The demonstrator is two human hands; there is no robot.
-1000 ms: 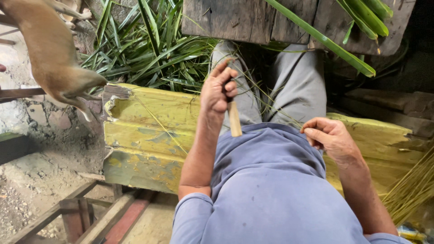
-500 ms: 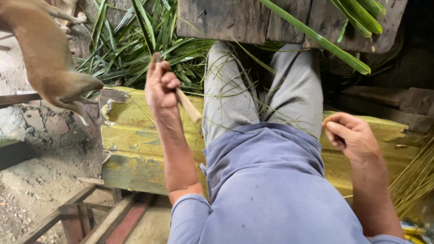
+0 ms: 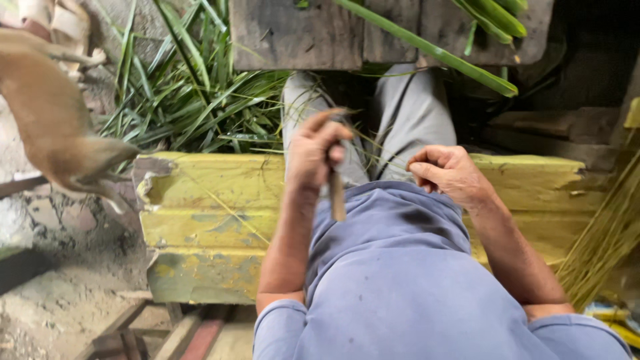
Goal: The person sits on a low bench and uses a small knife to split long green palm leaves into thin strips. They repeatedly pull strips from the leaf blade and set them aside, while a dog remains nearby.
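The left hand is clenched on a knife whose handle points to 6 o'clock, while the right hand, at its 3 o'clock, pinches thin strands stretched between them over the yellow bench.

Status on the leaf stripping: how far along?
Done: a bundle of stripped sticks lies by the right side. In hand: the left hand grips a knife, and the right hand pinches a thin strand. Left: a pile of green leaves lies ahead, unstripped.
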